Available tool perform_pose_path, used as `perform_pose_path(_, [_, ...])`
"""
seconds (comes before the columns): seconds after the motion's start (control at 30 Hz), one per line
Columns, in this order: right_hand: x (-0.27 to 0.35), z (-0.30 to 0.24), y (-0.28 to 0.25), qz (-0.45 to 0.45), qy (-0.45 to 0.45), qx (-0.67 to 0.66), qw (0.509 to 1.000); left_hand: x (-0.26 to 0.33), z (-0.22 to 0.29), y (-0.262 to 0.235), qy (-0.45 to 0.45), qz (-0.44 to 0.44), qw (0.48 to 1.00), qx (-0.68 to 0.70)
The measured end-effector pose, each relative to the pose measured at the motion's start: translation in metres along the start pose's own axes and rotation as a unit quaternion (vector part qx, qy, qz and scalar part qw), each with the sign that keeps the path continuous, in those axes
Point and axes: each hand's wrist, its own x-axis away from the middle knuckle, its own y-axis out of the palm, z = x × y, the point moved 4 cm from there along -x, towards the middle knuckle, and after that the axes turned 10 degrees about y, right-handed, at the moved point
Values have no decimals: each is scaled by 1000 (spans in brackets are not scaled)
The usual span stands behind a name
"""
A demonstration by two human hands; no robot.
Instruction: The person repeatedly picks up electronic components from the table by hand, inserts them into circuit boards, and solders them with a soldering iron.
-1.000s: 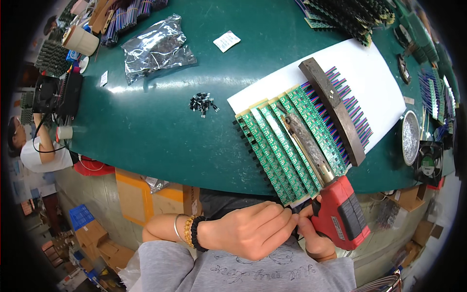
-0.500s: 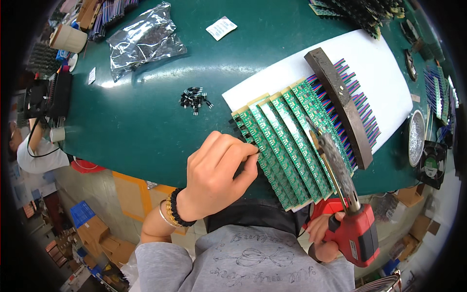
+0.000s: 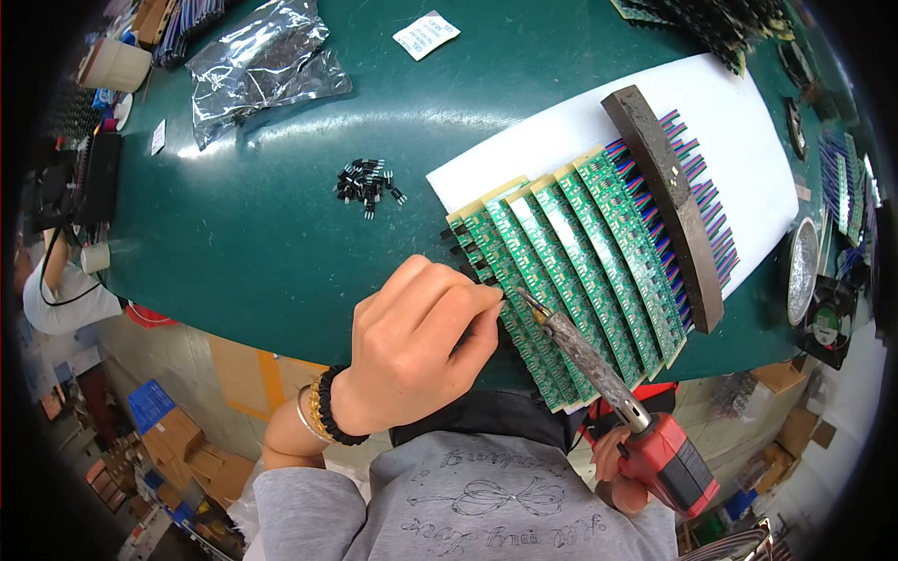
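Note:
My left hand (image 3: 426, 327) is closed in a pinch at the left edge of the nearest green circuit board strip (image 3: 524, 346). A tiny dark bit shows at its fingertips, mostly hidden, like the small black components (image 3: 468, 249) lined along that edge. My right hand (image 3: 617, 472) grips the red handle of a soldering gun (image 3: 669, 463). Its tip points left and hovers over the boards close to my left fingertips; contact cannot be made out. Several board strips overlap in a slanted row, with coloured wires (image 3: 697, 168) running from the far one under a dark bar (image 3: 664, 201).
A white sheet (image 3: 758, 150) lies under the boards. Loose black components (image 3: 369, 182) form a pile on the green table (image 3: 243, 224). Behind it are a clear plastic bag (image 3: 267, 70) and a white packet (image 3: 427, 35). A round metal dish (image 3: 802, 271) and small fan (image 3: 828, 323) stand right.
The soldering gun has swung left, its tip coming from over the right-hand boards to beside my left fingertips. My left hand stays pinched at the board edge. The view has shifted slightly.

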Motion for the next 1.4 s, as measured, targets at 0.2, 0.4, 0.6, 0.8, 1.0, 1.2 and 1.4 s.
perform_pose_path(0.2, [-13, -5, 12, 43, 31, 7, 999, 0, -2, 0, 0, 2, 1000, 6])
perform_pose_path(0.4, [-2, -9, 11, 48, 76, 16, 996, 0, -2, 0, 0, 6, 1000, 9])
perform_pose_path(0.6, [-3, -6, 3, 35, 61, 16, 997, 0, -2, 0, 3, 5, 1000, 6])
perform_pose_path(0.8, [-13, 0, 4, 32, 60, 21, 997, 0, -2, 0, -2, 8, 1000, 12])
perform_pose_path(1.0, [-3, -3, 0, 21, 63, 23, 998, 0, -2, 0, -2, 6, 1000, 8])
perform_pose_path(1.2, [19, -1, -10, -6, 59, 32, 998, -1, -2, 0, -1, 0, 1000, 7])
perform_pose_path(1.4, [0, 2, -17, -123, 17, 72, 990, -1, -1, -1, -23, -22, 999, 12])
